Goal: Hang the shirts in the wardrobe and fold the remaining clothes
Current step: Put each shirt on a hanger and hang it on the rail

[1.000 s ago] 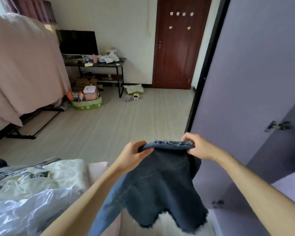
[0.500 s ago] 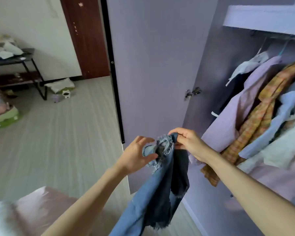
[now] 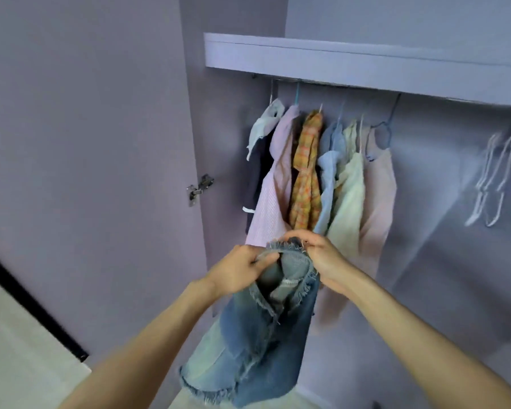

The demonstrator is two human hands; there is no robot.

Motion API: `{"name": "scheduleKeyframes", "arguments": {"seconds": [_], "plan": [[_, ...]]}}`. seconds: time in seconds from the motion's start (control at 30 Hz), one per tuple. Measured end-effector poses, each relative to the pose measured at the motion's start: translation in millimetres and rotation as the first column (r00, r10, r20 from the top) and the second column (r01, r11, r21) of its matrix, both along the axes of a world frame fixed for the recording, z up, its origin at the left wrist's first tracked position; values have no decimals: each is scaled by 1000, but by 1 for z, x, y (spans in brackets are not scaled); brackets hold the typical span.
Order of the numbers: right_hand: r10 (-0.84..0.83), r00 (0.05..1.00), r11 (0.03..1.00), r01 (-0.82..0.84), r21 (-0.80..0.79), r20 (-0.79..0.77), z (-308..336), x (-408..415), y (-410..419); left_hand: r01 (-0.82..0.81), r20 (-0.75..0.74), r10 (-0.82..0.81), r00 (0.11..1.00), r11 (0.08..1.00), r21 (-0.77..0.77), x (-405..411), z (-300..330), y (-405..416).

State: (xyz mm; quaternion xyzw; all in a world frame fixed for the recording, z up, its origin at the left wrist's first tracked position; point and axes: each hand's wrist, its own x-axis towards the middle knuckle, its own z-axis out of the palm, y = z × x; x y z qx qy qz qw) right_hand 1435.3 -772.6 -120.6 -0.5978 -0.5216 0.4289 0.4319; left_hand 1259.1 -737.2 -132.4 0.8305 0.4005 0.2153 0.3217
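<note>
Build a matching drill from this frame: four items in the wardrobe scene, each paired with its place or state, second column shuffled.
Items
1. frayed blue denim garment
2. orange plaid shirt
3. empty white wire hangers
4. silver metal door hinge

Places or states
A. hanging bare at the right end of the rail
B. fixed where the door meets the wardrobe side, left of the clothes
C. held at its top edge by the left hand and right hand
D. hanging between a pink shirt and a light blue shirt

Pairs: 1-C, 2-D, 3-A, 4-B
</note>
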Motion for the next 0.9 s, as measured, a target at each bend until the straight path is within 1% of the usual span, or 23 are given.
{"name": "scheduleKeyframes", "arguments": {"seconds": [0.07,0.13,0.2,0.23,0.27,0.3,0.33,0.4,0.43,0.47,0.5,0.53,0.57,0.6,0.63,0.67,0.7,0.73,0.77,0.8,0.83,0.87,0.9], "plan": [[-135,981,990,129,53,141,-6,19,-6,-14,0,14,1000,999,34,19,11,20],[-135,970,982,104,154,200,-8,29,-13,4,-8,-4,1000,998,55,38,25,31],[-89,936,982,27,185,341,-6,39,-20,50,14,-51,999,996,69,60,36,38],[-107,902,983,33,181,417,-5,48,-23,70,17,-72,997,995,75,71,40,42],[-156,852,981,75,178,500,-3,55,-27,81,20,-83,996,993,83,77,43,45],[-234,767,970,147,191,598,0,70,-31,116,42,-120,992,990,84,89,46,48],[-279,660,960,199,195,698,1,82,-34,148,65,-153,986,986,78,96,48,52],[-282,441,952,242,190,852,6,104,-40,271,82,-275,958,961,50,113,55,52],[-258,372,952,253,170,892,10,113,-41,344,76,-345,936,939,28,122,58,50],[-240,334,949,277,148,911,15,122,-41,392,60,-392,918,920,16,130,61,50],[-224,332,945,303,121,916,21,131,-41,430,38,-430,902,903,18,140,63,50],[-204,380,949,305,86,902,26,139,-40,444,29,-445,895,895,40,149,65,51],[-192,486,958,283,55,853,31,148,-40,439,43,-443,895,895,80,158,68,52],[-181,631,968,250,23,754,36,157,-40,411,87,-422,902,903,123,167,71,53],[-176,753,974,225,3,635,43,162,-41,362,139,-386,912,917,167,173,75,54],[-190,803,974,226,7,565,49,171,-43,311,177,-347,921,928,203,181,77,57],[-221,787,968,249,31,577,53,183,-44,269,198,-316,928,935,232,189,79,59],[-263,684,955,286,81,681,56,197,-45,233,202,-289,936,937,260,196,81,61],[-290,513,935,333,124,808,57,213,-45,199,204,-261,943,938,283,203,81,63],[-290,330,907,394,148,898,58,225,-45,159,211,-228,950,940,300,209,81,64],[-282,195,873,458,167,939,58,239,-44,114,234,-193,953,942,315,215,81,65],[-281,114,841,508,187,953,57,252,-40,72,269,-165,949,943,325,221,81,66],[-280,65,813,547,201,958,55,262,-36,44,307,-151,940,943,329,226,81,66]]}}
